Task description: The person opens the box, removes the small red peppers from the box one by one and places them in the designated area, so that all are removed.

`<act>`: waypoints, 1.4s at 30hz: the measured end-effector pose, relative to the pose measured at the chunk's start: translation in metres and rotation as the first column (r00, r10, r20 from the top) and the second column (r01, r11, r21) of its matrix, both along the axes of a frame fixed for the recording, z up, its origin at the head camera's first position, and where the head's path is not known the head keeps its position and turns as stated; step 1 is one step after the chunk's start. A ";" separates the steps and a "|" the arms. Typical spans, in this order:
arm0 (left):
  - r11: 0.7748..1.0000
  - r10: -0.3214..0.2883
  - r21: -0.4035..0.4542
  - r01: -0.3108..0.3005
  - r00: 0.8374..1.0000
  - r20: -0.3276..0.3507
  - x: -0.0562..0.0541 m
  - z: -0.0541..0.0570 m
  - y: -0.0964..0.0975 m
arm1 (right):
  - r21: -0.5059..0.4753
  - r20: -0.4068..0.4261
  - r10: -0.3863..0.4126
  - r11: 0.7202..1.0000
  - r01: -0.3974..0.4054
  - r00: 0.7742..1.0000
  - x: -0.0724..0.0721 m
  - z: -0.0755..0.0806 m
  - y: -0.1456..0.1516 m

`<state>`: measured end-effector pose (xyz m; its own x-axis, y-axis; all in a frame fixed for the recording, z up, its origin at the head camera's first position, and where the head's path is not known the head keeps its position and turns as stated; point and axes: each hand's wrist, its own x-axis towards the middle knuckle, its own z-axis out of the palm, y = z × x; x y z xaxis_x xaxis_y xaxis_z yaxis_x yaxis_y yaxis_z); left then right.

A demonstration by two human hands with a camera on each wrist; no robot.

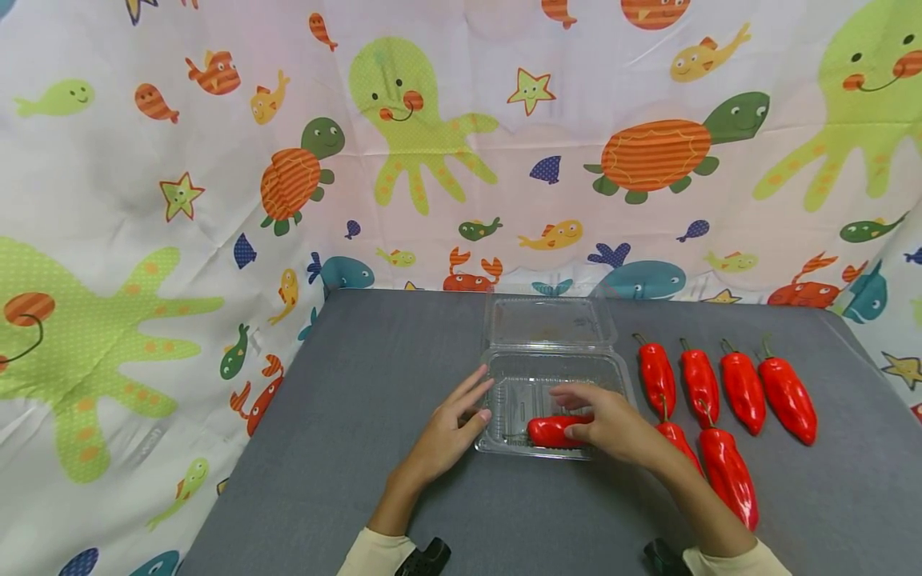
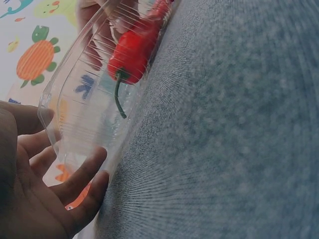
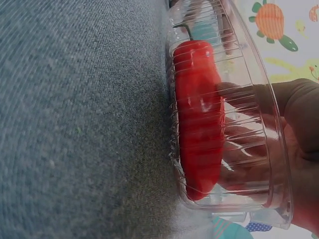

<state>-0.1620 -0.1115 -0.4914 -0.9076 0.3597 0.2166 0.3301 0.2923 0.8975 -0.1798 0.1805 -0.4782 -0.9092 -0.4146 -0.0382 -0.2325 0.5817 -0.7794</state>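
A clear plastic clamshell container sits with its lid folded back behind it. One red pepper lies sideways along the front of its base, its green stem pointing left. My right hand reaches into the container over the pepper; the thumb touches it, and the other fingers spread loosely beyond its far side. Through the clear wall, the right wrist view shows the pepper lying on the bottom. Against the container's left side rests my left hand, fingers extended and touching the wall.
To the right of the container, several red peppers lie in a back row. Two more, including a front pepper, lie nearer, partly behind my right forearm. The grey tabletop meets a sea-animal printed curtain at the back and sides.
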 end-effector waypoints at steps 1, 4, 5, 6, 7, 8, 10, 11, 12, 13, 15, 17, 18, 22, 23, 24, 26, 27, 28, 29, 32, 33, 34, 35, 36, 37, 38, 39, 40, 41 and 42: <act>1.000 0.002 0.002 -0.002 1.000 0.000 0.000 0.000 0.000 | -0.001 0.002 -0.001 1.000 0.001 1.000 0.000 0.000 0.000; 1.000 0.003 0.005 -0.003 1.000 0.004 0.000 0.000 0.000 | 0.001 0.009 -0.004 1.000 0.004 1.000 -0.001 0.000 -0.001; 1.000 0.002 0.007 -0.002 1.000 0.006 0.000 0.000 0.000 | 0.004 0.011 -0.008 1.000 0.008 1.000 -0.001 0.000 -0.002; 1.000 0.002 0.008 -0.002 1.000 0.008 0.000 0.000 0.000 | 0.008 0.014 -0.011 1.000 0.011 1.000 -0.001 0.001 -0.002; 1.000 0.001 0.008 -0.001 1.000 0.009 0.000 0.001 0.000 | 0.013 0.016 -0.015 1.000 0.015 1.000 -0.001 0.001 -0.002; 1.000 0.000 0.007 0.000 1.000 0.012 0.000 0.001 0.000 | 0.018 0.016 -0.015 1.000 0.015 1.000 -0.001 0.001 -0.003; 1.000 -0.003 0.004 0.003 1.000 0.015 0.000 0.001 0.000 | 0.027 0.016 -0.013 1.000 0.012 1.000 0.000 0.002 -0.003; 1.000 -0.005 0.003 0.005 1.000 0.017 0.000 0.001 -0.001 | 0.030 0.018 -0.012 0.999 0.012 1.000 0.000 0.002 -0.003; 1.000 -0.006 0.001 0.006 1.000 0.020 0.000 0.001 -0.001 | 0.033 0.017 -0.008 0.999 0.007 1.000 0.000 0.002 -0.003; 1.000 -0.009 -0.001 0.009 1.000 0.020 0.000 0.001 -0.001 | 0.036 0.012 -0.002 0.999 0.002 1.000 0.000 0.002 -0.003; 1.000 -0.013 -0.006 0.013 1.000 0.020 0.000 0.001 -0.002 | 0.044 0.005 0.006 0.999 -0.006 1.000 0.000 0.003 -0.003; 1.000 -0.014 -0.009 0.015 1.000 0.018 0.000 0.001 -0.002 | 0.051 0.002 0.008 0.999 -0.009 1.000 0.001 0.003 -0.003; 1.000 -0.015 -0.010 0.015 1.000 0.017 0.000 0.001 -0.002 | 0.055 -0.001 0.010 0.998 -0.010 1.000 0.001 0.003 -0.003; 1.000 -0.017 -0.010 0.017 1.000 0.011 0.000 0.001 -0.002 | 0.079 0.012 0.008 0.997 -0.009 1.000 0.000 0.003 -0.004; 1.000 -0.018 -0.009 0.018 1.000 0.010 0.000 0.001 -0.002 | 0.086 0.013 0.008 0.996 -0.009 1.000 0.000 0.003 -0.004; 1.000 -0.021 -0.010 0.022 1.000 0.010 0.000 0.002 -0.002 | 0.092 0.016 0.006 0.996 -0.008 1.000 0.000 0.002 -0.005; 1.000 -0.027 -0.011 0.027 1.000 0.012 0.000 0.002 -0.002 | 0.102 0.017 0.004 0.995 -0.005 1.000 0.000 0.002 -0.005; 1.000 -0.028 -0.013 0.028 0.999 0.015 0.000 0.003 -0.002 | 0.104 0.014 0.002 0.995 -0.003 1.000 0.000 0.001 -0.005; 0.999 -0.029 -0.015 0.029 0.999 0.016 0.000 0.002 -0.002 | 0.104 0.010 -0.002 0.995 0.001 1.000 0.000 0.000 -0.005; 0.999 -0.029 -0.017 0.029 0.999 0.019 0.000 0.002 -0.001 | 0.104 0.006 -0.002 0.995 0.002 1.000 0.000 0.000 -0.005; 0.999 -0.028 -0.021 0.028 0.999 0.020 0.001 0.001 -0.001 | 0.105 -0.010 -0.008 0.994 0.009 1.000 0.000 -0.002 -0.005; 0.999 -0.027 -0.021 0.028 0.999 0.018 0.001 0.000 -0.001 | 0.105 -0.015 -0.009 0.994 0.010 1.000 0.001 -0.003 -0.005; 0.999 -0.028 -0.020 0.028 0.999 0.016 0.001 0.000 0.000 | 0.105 -0.020 -0.010 0.994 0.012 1.000 0.001 -0.003 -0.005; 0.999 -0.028 -0.018 0.028 1.000 0.013 0.002 -0.001 0.000 | 0.105 -0.028 -0.007 0.994 0.010 1.000 0.001 -0.004 -0.005; 0.999 -0.028 -0.016 0.028 1.000 0.009 0.002 -0.002 0.000 | 0.103 -0.032 -0.011 0.995 0.014 0.999 0.001 -0.005 -0.005; 1.000 -0.028 -0.015 0.028 1.000 0.006 0.002 -0.002 0.000 | 0.101 -0.037 -0.016 0.995 0.019 0.999 0.001 -0.005 -0.005; 1.000 -0.028 -0.013 0.028 1.000 0.002 0.002 -0.003 0.000 | 0.097 -0.042 -0.022 0.995 0.026 0.999 0.002 -0.006 -0.005; 1.000 -0.028 -0.010 0.028 1.000 -0.001 0.003 -0.004 0.001 | 0.091 -0.048 -0.026 0.995 0.030 0.998 0.002 -0.006 -0.004; 1.000 -0.027 -0.008 0.027 1.000 -0.004 0.003 -0.005 0.001 | 0.083 -0.055 -0.032 0.996 0.037 0.998 0.002 -0.007 -0.004; 1.000 -0.026 -0.008 0.026 1.000 -0.007 0.003 -0.005 0.001 | 0.074 -0.063 -0.038 0.996 0.043 0.997 0.002 -0.007 -0.003; 1.000 -0.024 -0.007 0.024 1.000 -0.010 0.004 -0.006 0.001 | 0.066 -0.064 -0.051 0.996 0.055 0.997 0.003 -0.008 -0.003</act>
<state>-0.1583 -0.1107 -0.4974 -0.8965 0.3827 0.2234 0.3463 0.2904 0.8920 -0.1769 0.1778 -0.4860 -0.9312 -0.3645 -0.0072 -0.2469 0.6452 -0.7230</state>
